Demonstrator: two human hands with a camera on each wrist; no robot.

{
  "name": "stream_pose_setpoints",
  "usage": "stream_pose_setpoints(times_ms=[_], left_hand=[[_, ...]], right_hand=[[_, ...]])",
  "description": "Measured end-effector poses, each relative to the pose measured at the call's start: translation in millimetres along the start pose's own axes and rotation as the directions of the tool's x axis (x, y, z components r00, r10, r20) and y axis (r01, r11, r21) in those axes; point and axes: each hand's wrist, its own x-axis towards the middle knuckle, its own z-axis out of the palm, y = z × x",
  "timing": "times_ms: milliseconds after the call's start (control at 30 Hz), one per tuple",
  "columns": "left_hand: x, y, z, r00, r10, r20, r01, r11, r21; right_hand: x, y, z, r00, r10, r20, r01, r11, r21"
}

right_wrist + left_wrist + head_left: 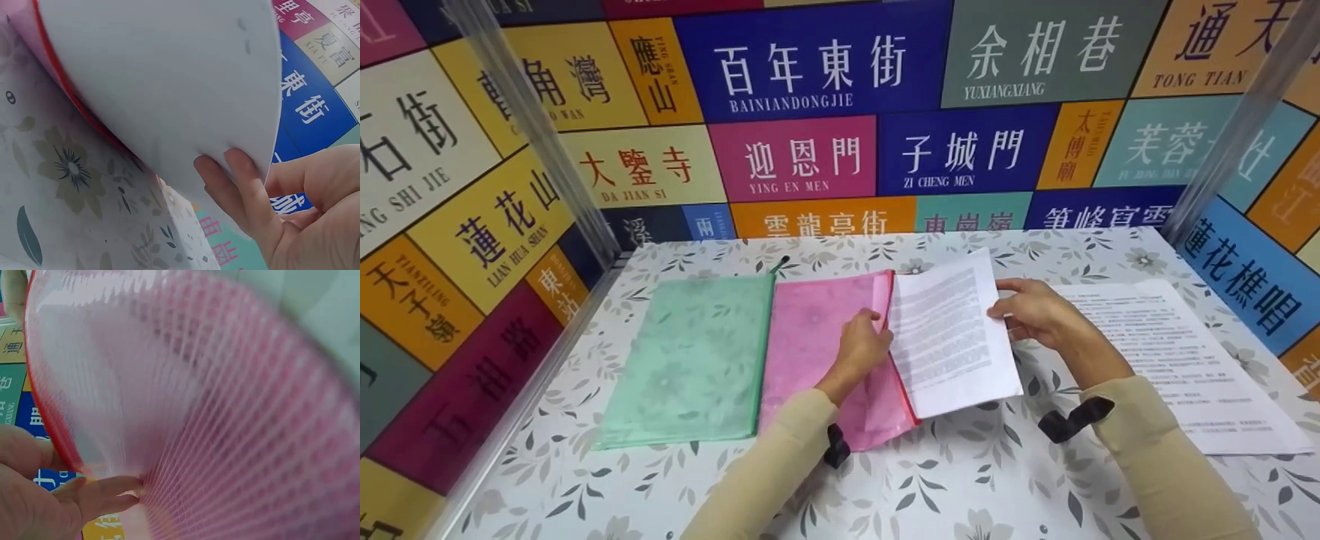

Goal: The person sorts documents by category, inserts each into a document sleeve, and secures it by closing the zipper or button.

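Observation:
A translucent pink zip folder (821, 315) with a red zipper edge lies mid-table. My left hand (861, 346) grips its open edge; in the left wrist view the thumb and fingers pinch the mesh-lined plastic (253, 410) near the red strip, and the folder bows upward. Out of the opening, on the right, stick printed sheets (949, 337), their left part hidden in the folder. By their right edge my right hand (1039, 311) holds them, slightly lifted. The right wrist view shows the curved blank underside of the paper (169, 73), with fingertips (239, 163) against it.
Left of the pink folder lies a green zip folder (690, 360), with its dark zipper pull at the top. Another printed stack (1177, 360) rests on the right, partly behind my right forearm. Colourful sign-covered panels (810, 157) enclose the floral table (945, 480) at the back and sides.

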Motion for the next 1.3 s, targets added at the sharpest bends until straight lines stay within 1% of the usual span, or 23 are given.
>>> stream_pose_setpoints(times_ms=[100,133,200,267,333,500,633,733,833,933,1000,1067,1200,1300], left_hand=[[1.7,5.1,-1.0,0.996,-0.011,0.084,0.003,0.996,0.093],[2.3,6.8,-1.1,0.994,-0.022,0.109,0.01,0.994,0.107],[3.0,8.9,-1.3,0.99,-0.03,0.137,0.012,0.991,0.134],[3.4,9.5,-1.1,0.987,-0.04,0.154,0.02,0.991,0.131],[3.9,8.5,-1.0,0.986,-0.037,0.16,0.019,0.993,0.116],[3.7,5.6,-5.4,0.991,-0.001,0.136,-0.006,0.999,0.053],[0.9,7.6,-7.2,0.992,0.015,0.123,-0.02,0.999,0.036],[-2.5,11.5,-6.1,0.992,0.019,0.128,-0.025,0.999,0.041],[-5.8,15.8,-5.1,0.992,0.025,0.126,-0.032,0.998,0.052],[-7.9,19.6,-6.0,0.993,0.035,0.116,-0.042,0.997,0.059],[-8.3,22.0,-8.0,0.993,0.042,0.11,-0.049,0.997,0.06],[-7.8,24.2,-10.8,0.994,0.053,0.099,-0.058,0.997,0.052],[-6.0,26.8,-16.4,0.996,0.075,0.058,-0.077,0.996,0.041],[-5.5,26.5,-18.1,0.996,0.074,0.041,-0.076,0.997,0.03]], right_hand=[[0.0,0.3,1.5,1.0,-0.023,-0.008,0.023,0.999,-0.023],[-0.4,0.0,2.1,0.999,-0.032,-0.009,0.031,0.999,-0.03],[-1.1,-0.7,3.1,0.999,-0.044,-0.007,0.044,0.998,-0.039],[-1.9,-1.2,3.0,0.999,-0.05,-0.002,0.05,0.998,-0.046],[-2.6,-1.0,1.5,0.999,-0.046,0.001,0.046,0.998,-0.053],[-2.8,1.6,-3.5,1.0,-0.017,0.002,0.017,0.994,-0.11],[-2.7,1.8,-5.4,1.0,-0.01,0.027,0.014,0.991,-0.135],[-4.0,-1.1,-5.9,0.998,-0.032,0.059,0.038,0.994,-0.101],[-6.7,-6.6,-6.4,0.993,-0.08,0.09,0.085,0.995,-0.05],[-9.2,-11.2,-8.2,0.986,-0.129,0.104,0.131,0.991,-0.013],[-10.7,-12.1,-9.5,0.984,-0.145,0.099,0.146,0.989,-0.003],[-11.6,-11.3,-11.1,0.986,-0.143,0.081,0.144,0.99,-0.006],[-11.0,-6.5,-11.5,0.993,-0.106,0.047,0.108,0.994,-0.029],[-9.5,-3.3,-8.7,0.995,-0.09,0.039,0.092,0.995,-0.041]])
